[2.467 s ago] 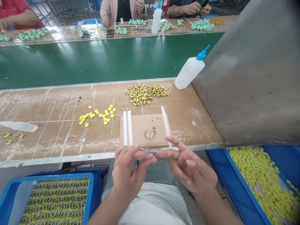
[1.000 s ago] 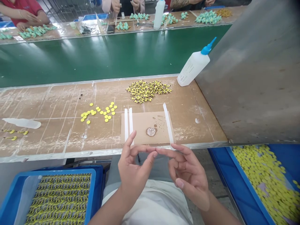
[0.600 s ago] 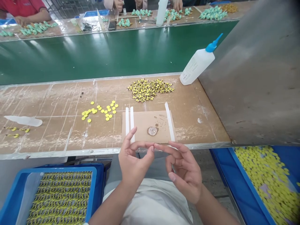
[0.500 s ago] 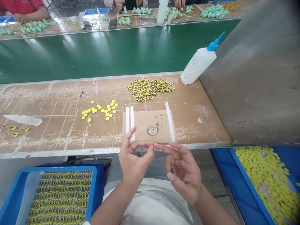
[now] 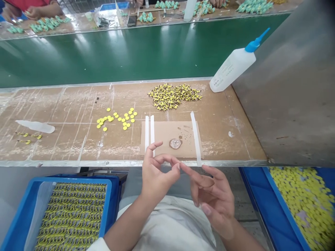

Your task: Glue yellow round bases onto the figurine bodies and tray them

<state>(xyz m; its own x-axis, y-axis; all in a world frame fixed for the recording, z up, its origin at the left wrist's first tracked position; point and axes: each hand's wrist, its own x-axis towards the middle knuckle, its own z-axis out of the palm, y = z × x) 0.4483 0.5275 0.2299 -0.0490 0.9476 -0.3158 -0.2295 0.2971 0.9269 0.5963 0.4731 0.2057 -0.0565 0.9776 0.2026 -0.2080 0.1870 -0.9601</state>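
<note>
My left hand [image 5: 160,174] is raised over the table's front edge, thumb and forefinger tips pinched together; anything between them is too small to make out. My right hand [image 5: 216,195] is beside it, its forefinger reaching to the left fingertips, the other fingers apart, and nothing visible in it. Just beyond them lies a cardboard sheet [image 5: 167,130] with white tape strips and a round clear blob [image 5: 175,143] on it. Behind the sheet is a pile of small yellow-and-black pieces [image 5: 174,97]. Yellow discs [image 5: 105,129] are scattered to the left.
A white bottle with a blue nozzle [image 5: 232,69] leans by a metal panel [image 5: 295,87] at right. Blue trays of yellow-black pieces [image 5: 107,209] and yellow discs [image 5: 277,205] stand below the table. Co-workers' hands [image 5: 34,13] show beyond the green belt [image 5: 104,55].
The camera view has shifted, so the table items appear further right. My hands stay fingertip to fingertip. The right hand has turned slightly, and a co-worker's hands at the far left have lifted.
</note>
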